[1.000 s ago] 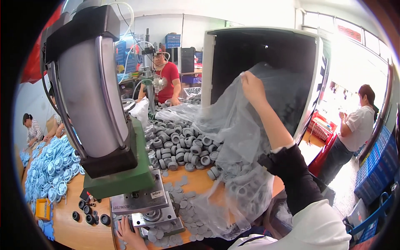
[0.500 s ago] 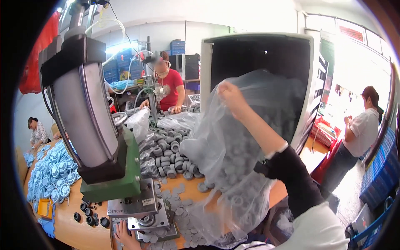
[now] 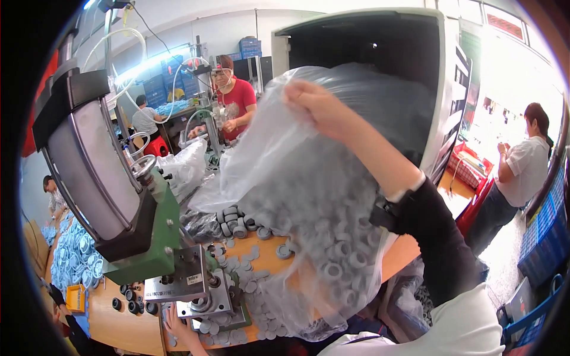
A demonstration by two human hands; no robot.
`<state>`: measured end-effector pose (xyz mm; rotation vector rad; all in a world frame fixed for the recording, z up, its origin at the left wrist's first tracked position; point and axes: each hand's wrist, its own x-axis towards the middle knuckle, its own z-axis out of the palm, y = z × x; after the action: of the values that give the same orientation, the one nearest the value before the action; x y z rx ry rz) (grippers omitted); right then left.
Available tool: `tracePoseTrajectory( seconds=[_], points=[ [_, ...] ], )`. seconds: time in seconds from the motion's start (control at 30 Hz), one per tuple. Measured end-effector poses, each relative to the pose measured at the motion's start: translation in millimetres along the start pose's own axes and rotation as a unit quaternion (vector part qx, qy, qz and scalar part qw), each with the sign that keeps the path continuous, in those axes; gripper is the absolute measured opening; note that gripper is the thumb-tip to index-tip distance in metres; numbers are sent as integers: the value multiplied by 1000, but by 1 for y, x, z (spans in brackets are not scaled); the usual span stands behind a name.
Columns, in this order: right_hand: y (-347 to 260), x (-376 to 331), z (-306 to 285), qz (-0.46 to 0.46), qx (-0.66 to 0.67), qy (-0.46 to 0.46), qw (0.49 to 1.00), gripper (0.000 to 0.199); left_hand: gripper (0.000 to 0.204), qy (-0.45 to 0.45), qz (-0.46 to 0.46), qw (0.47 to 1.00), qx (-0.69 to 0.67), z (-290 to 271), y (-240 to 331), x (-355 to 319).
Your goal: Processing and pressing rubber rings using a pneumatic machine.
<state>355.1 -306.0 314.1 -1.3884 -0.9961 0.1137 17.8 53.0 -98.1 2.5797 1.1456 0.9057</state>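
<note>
High in front of me, my right hand [image 3: 312, 105] is closed on the gathered rim of a large clear plastic bag [image 3: 252, 163]. Many grey rings [image 3: 333, 270] show through its film, and its lower end rests on the wooden table. Fingers stretched out, my left hand [image 3: 176, 325] lies beside the metal die [image 3: 205, 302] of a green press [image 3: 160, 228]; I see nothing held in it. Flat grey discs [image 3: 252, 286] are scattered between the die and the bag. Thick grey rings [image 3: 233, 219] lie piled behind them, partly hidden by the bag.
Light blue plastic parts [image 3: 74, 255] are heaped at the left, near a yellow tray [image 3: 75, 298]. Black rings [image 3: 132, 304] lie left of the die. A dark-fronted cabinet [image 3: 439, 77] stands behind the bag. A co-worker in red [image 3: 240, 98] works across the table; another person [image 3: 522, 160] stands at right.
My right hand has pulled the bag rim up and to the left. The bag has spread over the ring pile, and more rings show inside it. My left hand stays by the die.
</note>
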Motion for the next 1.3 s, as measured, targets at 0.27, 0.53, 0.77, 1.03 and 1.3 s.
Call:
tracePoseTrajectory(
  seconds=[0.27, 0.53, 0.77, 1.03, 1.3],
  points=[
    [-9, -3, 48, 11, 174, -125, 977, 15, 50, 11, 4, 1000, 25, 4, -8, -4],
    [133, 51, 11, 115, 43, -16, 992, 11, 56, 23, 39, 999, 14, 13, -9, -3],
    [114, 47, 1, 124, 17, -35, 991, 16, 59, 12, 15, 999, 29, 3, -13, -5],
    [97, 67, -125, -80, 147, 292, 942, 15, 57, 20, 46, 998, 28, 5, 3, -2],
    [120, 0, 3, -52, -618, 358, 698, 35, 32, 177, 15, 970, -163, -10, -11, 4]
  ],
)
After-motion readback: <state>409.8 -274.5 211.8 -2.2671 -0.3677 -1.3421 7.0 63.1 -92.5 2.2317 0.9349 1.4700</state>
